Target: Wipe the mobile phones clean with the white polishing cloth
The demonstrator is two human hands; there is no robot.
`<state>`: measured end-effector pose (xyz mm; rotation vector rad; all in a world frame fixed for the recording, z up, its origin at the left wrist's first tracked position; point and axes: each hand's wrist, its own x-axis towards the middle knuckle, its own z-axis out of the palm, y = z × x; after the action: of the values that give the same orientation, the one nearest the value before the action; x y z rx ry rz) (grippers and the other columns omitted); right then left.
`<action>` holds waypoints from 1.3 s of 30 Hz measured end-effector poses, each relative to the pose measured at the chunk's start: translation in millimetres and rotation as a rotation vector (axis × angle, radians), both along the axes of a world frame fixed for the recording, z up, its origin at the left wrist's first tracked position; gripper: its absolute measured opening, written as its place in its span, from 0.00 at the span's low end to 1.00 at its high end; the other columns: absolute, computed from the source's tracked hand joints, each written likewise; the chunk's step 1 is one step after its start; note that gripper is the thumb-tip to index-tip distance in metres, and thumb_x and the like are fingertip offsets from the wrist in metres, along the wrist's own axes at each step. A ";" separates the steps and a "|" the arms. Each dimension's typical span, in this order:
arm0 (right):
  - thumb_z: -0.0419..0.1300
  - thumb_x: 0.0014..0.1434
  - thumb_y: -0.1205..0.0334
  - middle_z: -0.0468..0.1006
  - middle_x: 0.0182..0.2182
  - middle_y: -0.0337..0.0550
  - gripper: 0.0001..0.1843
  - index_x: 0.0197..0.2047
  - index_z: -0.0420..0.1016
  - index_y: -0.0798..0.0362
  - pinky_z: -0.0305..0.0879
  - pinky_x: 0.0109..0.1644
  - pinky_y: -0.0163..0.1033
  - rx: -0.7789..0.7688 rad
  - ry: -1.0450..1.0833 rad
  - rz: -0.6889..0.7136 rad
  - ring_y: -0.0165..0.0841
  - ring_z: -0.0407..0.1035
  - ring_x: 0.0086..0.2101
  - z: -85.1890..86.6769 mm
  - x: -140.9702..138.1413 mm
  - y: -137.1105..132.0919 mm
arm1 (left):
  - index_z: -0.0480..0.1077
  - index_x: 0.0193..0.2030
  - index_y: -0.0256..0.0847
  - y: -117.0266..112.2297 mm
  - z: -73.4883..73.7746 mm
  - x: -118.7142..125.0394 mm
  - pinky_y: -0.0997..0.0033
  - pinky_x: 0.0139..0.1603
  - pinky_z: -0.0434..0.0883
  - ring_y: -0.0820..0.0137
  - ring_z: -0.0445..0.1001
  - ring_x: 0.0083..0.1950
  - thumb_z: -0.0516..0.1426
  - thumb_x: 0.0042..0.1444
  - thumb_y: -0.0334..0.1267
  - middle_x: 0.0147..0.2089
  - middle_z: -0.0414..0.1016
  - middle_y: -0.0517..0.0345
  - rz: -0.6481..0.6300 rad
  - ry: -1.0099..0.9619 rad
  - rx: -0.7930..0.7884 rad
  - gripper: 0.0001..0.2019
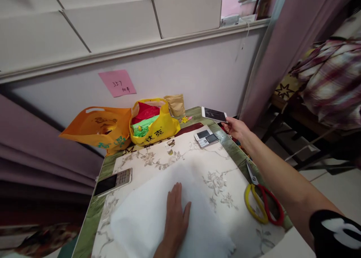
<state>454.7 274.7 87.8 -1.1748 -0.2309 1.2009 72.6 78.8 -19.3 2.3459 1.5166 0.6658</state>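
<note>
My left hand [176,213] lies flat, fingers stretched out, on a white sheet of soft-looking material [138,213] spread over the table. At the table's far right edge my right hand [234,128] grips one end of a white smartphone [214,114] with a dark screen. Just left of that hand, small keypad phones [207,138] rest on the flowered table cover [217,182]. Another keypad phone [113,181] lies near the left edge. Scissors [261,199] with one yellow and one red handle lie by my right forearm, blades pointing away from me.
An orange bag [98,134] and a yellow bag [155,126] holding red and green stuff stand at the back, below a pink note [117,83] on the wall. A brown packet [175,104] leans behind. A small bottle [169,149] stands in front of the bags.
</note>
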 end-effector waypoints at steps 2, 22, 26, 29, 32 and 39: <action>0.57 0.61 0.72 0.75 0.20 0.37 0.04 0.35 0.69 0.55 0.68 0.21 0.23 -0.020 -0.014 0.015 0.24 0.70 0.20 -7.0 1.4 7.1 | 0.42 0.72 0.43 -6.3 -8.1 -4.9 0.44 0.69 0.52 0.58 0.48 0.72 0.50 0.63 0.36 0.71 0.52 0.47 -0.045 0.128 0.100 0.32; 0.64 0.53 0.76 0.75 0.23 0.38 0.09 0.36 0.70 0.57 0.71 0.23 0.27 -0.026 -0.215 0.278 0.26 0.72 0.22 -56.8 -3.4 56.6 | 0.47 0.71 0.42 -1.5 -6.2 -5.9 0.51 0.68 0.56 0.60 0.53 0.71 0.52 0.60 0.33 0.71 0.53 0.48 -0.037 0.237 0.265 0.32; 0.64 0.51 0.77 0.77 0.27 0.40 0.15 0.42 0.72 0.57 0.73 0.28 0.28 0.044 -0.227 0.340 0.27 0.74 0.25 -46.9 -4.1 58.9 | 0.47 0.71 0.43 -3.6 -1.3 -3.7 0.50 0.69 0.55 0.60 0.51 0.71 0.51 0.61 0.34 0.72 0.51 0.49 -0.043 0.258 0.203 0.32; 0.61 0.52 0.76 0.76 0.25 0.37 0.18 0.47 0.72 0.56 0.70 0.24 0.26 0.070 -0.265 0.331 0.24 0.71 0.22 -38.7 -7.0 57.2 | 0.46 0.71 0.42 -4.7 -0.2 -3.9 0.50 0.69 0.55 0.60 0.51 0.71 0.51 0.62 0.34 0.72 0.50 0.48 -0.039 0.278 0.178 0.31; 0.56 0.53 0.75 0.77 0.27 0.37 0.19 0.48 0.73 0.53 0.67 0.22 0.25 0.123 -0.356 0.321 0.22 0.69 0.19 -24.2 -6.5 50.2 | 0.46 0.71 0.42 -4.6 -0.6 -4.7 0.49 0.69 0.56 0.60 0.52 0.71 0.50 0.62 0.34 0.72 0.51 0.48 -0.034 0.275 0.173 0.31; 0.58 0.54 0.70 0.80 0.31 0.42 0.11 0.41 0.78 0.57 0.72 0.37 0.34 0.273 -0.811 0.439 0.30 0.74 0.30 43.1 0.0 27.4 | 0.48 0.71 0.44 -3.2 -3.3 -4.9 0.49 0.68 0.56 0.60 0.53 0.71 0.51 0.61 0.35 0.71 0.53 0.48 -0.031 0.222 0.174 0.31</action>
<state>454.6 302.1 130.9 -1.3504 -1.2752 0.9529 67.7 75.6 -22.6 2.6445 1.5639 0.5663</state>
